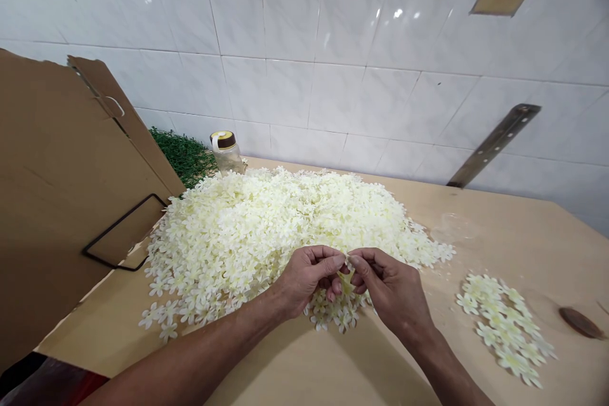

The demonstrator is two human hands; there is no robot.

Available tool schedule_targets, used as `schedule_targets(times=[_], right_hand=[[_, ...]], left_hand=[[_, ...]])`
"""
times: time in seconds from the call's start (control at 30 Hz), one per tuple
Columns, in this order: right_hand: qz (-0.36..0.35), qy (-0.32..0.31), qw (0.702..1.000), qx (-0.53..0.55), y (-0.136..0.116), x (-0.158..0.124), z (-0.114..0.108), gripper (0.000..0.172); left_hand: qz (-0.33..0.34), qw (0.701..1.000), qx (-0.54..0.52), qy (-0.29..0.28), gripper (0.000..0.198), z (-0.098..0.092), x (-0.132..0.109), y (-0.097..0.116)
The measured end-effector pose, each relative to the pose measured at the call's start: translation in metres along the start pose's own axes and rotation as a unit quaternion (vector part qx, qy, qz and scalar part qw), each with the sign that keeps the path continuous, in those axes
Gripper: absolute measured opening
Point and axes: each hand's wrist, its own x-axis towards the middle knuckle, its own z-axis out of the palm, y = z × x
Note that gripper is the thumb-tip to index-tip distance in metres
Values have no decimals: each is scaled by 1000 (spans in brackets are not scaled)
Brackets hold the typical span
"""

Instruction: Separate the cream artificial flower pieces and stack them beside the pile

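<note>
Cardboard box [57, 203] cut off left.

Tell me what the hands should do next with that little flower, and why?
Probably pull it apart and lay it on the small pile. Both hands, left and right, pinch one flower over the big heap, and sorted flowers already lie to the right.

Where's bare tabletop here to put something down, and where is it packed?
Free: the table along the near edge under both forearms, and the strip between the big flower pile and the small flower batch. Also the far right corner by the wall bracket. Crowded: centre under the pile, where left hand and right hand pinch one flower; cardboard box blocks the left.
</note>
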Motion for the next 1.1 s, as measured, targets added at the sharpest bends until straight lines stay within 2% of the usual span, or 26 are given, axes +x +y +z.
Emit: schedule_targets(times=[0.13,0.2,0.33,0.43,0.57,0.87,1.1], right_hand=[[-1,30,999,-20,2,0,0,30],[3,23,1000,-1,2,0,0,30],[63,-25,993,102,-2,2,-3,40],[111,-63,983,133,-1,4,-6,47],[98,-129,981,111,2,5,-9,41],[84,-67,994,12,-12,3,-8,36],[74,-67,995,8,-11,0,-4,34]], left_hand=[[2,1000,22,6,31,1,-1,0],[2,999,34,7,32,2,-1,-1],[11,999,35,13,31,2,0,-1],[20,998,59,14,31,1,0,-1],[33,994,102,-2,30,-2,-1,1],[19,994,106,31,28,-5,2,4],[19,995,91,24,30,-3,1,5]])
